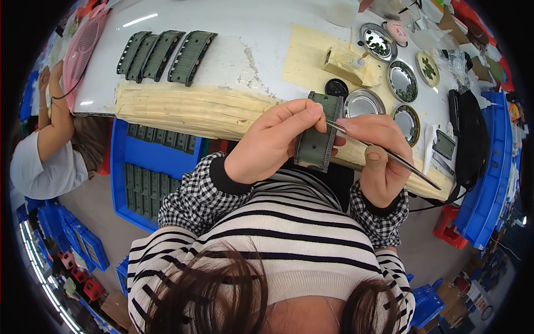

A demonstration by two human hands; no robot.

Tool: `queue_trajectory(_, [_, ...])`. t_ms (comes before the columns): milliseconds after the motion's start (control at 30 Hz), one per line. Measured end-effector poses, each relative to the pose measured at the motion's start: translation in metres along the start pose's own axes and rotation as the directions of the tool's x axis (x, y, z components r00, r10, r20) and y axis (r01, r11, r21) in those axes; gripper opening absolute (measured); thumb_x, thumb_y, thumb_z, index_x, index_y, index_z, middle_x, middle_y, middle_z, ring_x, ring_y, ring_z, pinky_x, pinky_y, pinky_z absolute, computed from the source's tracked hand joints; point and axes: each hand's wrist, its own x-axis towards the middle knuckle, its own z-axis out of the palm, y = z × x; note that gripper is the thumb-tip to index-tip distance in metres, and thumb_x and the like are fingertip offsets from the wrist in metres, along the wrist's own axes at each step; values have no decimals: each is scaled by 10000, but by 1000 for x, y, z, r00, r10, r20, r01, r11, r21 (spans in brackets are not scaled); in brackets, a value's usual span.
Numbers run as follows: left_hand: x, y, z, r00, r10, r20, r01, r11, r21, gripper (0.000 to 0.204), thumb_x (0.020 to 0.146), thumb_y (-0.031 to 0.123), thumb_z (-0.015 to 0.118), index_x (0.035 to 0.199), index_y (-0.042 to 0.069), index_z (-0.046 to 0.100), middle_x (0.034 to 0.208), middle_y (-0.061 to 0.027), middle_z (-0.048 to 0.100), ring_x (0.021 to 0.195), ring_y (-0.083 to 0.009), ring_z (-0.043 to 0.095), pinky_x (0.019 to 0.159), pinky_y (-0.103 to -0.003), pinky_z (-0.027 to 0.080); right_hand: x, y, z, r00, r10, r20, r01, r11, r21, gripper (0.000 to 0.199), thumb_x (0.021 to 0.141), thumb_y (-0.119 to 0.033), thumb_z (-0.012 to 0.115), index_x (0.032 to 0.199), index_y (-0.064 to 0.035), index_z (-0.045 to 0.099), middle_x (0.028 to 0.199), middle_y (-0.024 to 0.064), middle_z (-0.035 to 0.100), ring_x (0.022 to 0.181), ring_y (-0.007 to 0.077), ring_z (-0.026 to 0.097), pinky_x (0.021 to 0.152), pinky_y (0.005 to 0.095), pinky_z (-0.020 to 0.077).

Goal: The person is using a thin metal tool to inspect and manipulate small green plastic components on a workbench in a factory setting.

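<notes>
Sleeves (192, 192): two, black-and-white checked, with black cuffs at the wrists.
Left hand (260, 146): one, grip pinching the green panel at its upper left edge, thumb in front, fingertips showing past the far edge.
Right hand (385, 150): one, grip pressed together on the tweezers between thumb and fingers.
Tweezers (416, 173): one pair, metal, slanting up leftward, tips at the panel's right edge.
Green panel (315, 147): one in hand, ribbed and slightly curved, held up before the bench's near edge.
Blue tray (117, 183): one, below the bench at left, holding two rows of green panels; exact number hard to tell, partly hidden by sleeve and bench.
Cream padding (183, 108): one long strip along the bench's near edge.
Black dish (336, 88): one, just beyond the held panel.
Metal dishes (364, 104): four, round, at right, two with dark green pieces.
Pale yellow dish (434, 81): one, also with green pieces.
Cream block (347, 65): one, on yellow paper (299, 58).
Bench (239, 28): one, white, with four more panels (191, 58) at far left.
Co-worker (41, 158): one, at left, beside a pink mesh object (86, 44).
</notes>
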Motion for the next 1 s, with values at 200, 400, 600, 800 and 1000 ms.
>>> queue_trajectory(200, [-2, 7, 1, 999, -31, 22, 29, 997, 74, 305, 1026, 285, 433, 820, 71, 498, 789, 11, 501, 741, -71, 498, 656, -222, 429, 3, -2, -1, 996, -38, 81, 45, 995, -87, 229, 836, -118, 697, 1029, 5, 687, 976, 140, 663, 772, 202, 653, 658, 276, 529])
queue_trajectory(400, [-2, 8, -1, 996, -78, 38, 76, 995, 60, 322, 1024, 294, 436, 794, 74, 484, 791, 12, 486, 742, -76, 478, 671, -228, 413, 8, 0, -3, 988, -87, 128, 105, 986, -133, 253, 786, -102, 722, 1016, 0, 693, 950, 131, 674, 785, 224, 660, 666, 286, 530])
queue_trajectory(600, [-3, 11, 2, 992, -95, 80, 94, 996, 9, 322, 1020, 299, 441, 790, 77, 481, 804, 7, 490, 758, -87, 485, 692, -235, 419, 10, -5, -2, 990, -46, 133, 63, 990, -125, 235, 781, -84, 726, 997, 3, 695, 928, 133, 676, 784, 226, 661, 667, 287, 531])
queue_trajectory(800, [-2, 8, -5, 990, -110, 90, 115, 992, -55, 330, 1014, 287, 462, 791, 46, 500, 841, -80, 581, 822, -199, 618, 709, -280, 506, 10, -5, -1, 990, -41, 135, 57, 991, -120, 223, 792, -89, 722, 993, 5, 695, 926, 134, 676, 776, 223, 660, 660, 289, 530])
queue_trajectory(1000, [-1, 4, -9, 990, -99, 100, 107, 991, -82, 327, 1010, 279, 476, 802, 29, 512, 861, -117, 621, 849, -253, 681, 717, -299, 544, 11, -8, -2, 988, 11, 156, -1, 998, -69, 189, 860, -95, 677, 1009, 23, 685, 947, 138, 667, 722, 181, 651, 617, 260, 533])
